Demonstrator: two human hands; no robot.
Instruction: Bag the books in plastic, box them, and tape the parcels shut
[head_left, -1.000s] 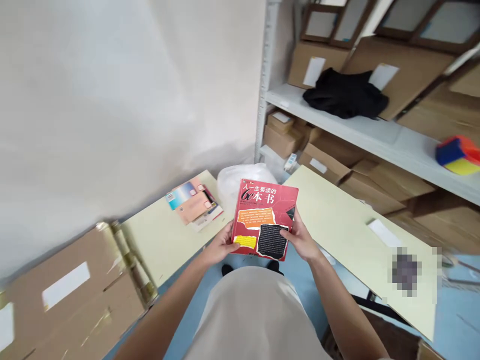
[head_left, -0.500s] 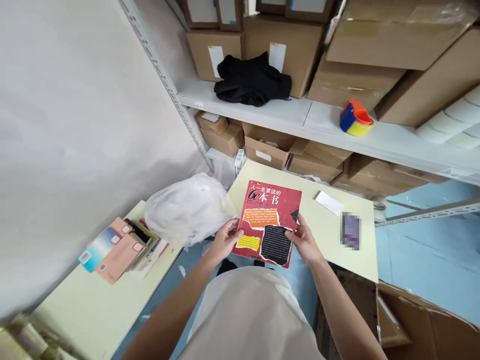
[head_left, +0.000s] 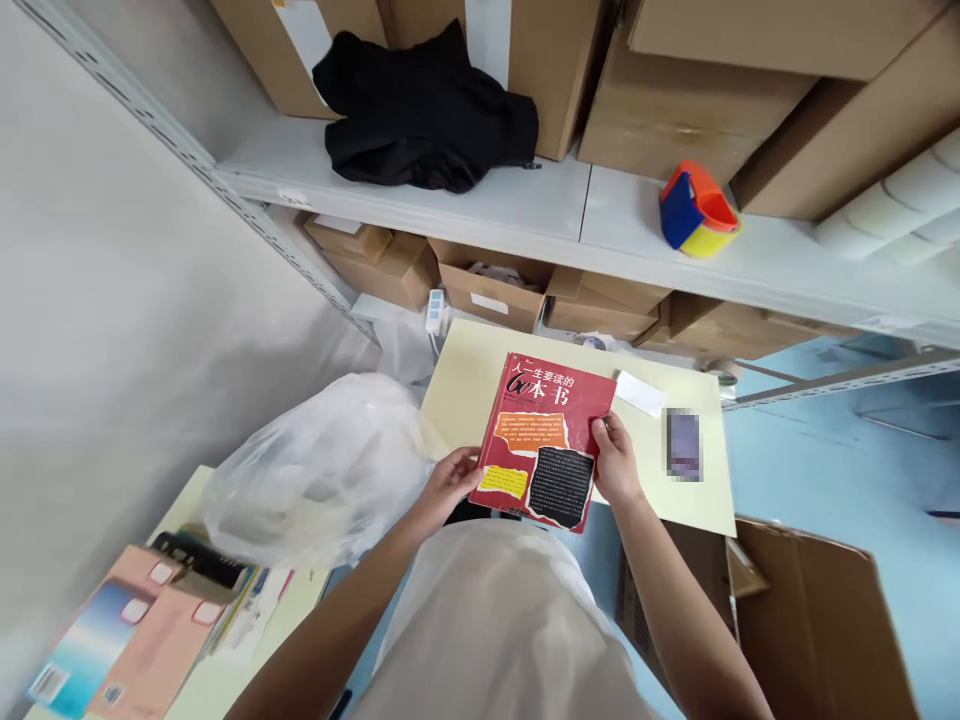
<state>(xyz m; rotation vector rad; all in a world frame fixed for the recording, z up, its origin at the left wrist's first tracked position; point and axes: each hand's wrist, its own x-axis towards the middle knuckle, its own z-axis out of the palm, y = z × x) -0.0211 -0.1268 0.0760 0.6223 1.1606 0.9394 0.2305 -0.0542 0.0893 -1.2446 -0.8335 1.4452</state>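
Note:
A red book [head_left: 517, 440] with white Chinese lettering and orange, yellow and black torn-paper patches on its cover is held in front of me, tilted slightly. My left hand [head_left: 451, 482] grips its lower left edge, with the fingers behind it. At the right edge, my right hand [head_left: 616, 455] is closed on the book with the thumb on the cover near the upper corner. Beyond the book lies a pale yellow table [head_left: 465, 375], bearing a white slip [head_left: 640, 393] and a blurred-out purple rectangle [head_left: 684, 445].
A white plastic bag [head_left: 315, 470] bulges at the left, beside stacked books [head_left: 127, 630] on another table. Behind stands a shelf [head_left: 555, 205] with black cloth [head_left: 435, 110], a tape dispenser [head_left: 697, 210] and cardboard boxes. An open carton [head_left: 810, 610] sits low at right.
My view has shifted closer to the shelf and toward the right. My right hand has slid higher along the book's right edge; both hands still hold it.

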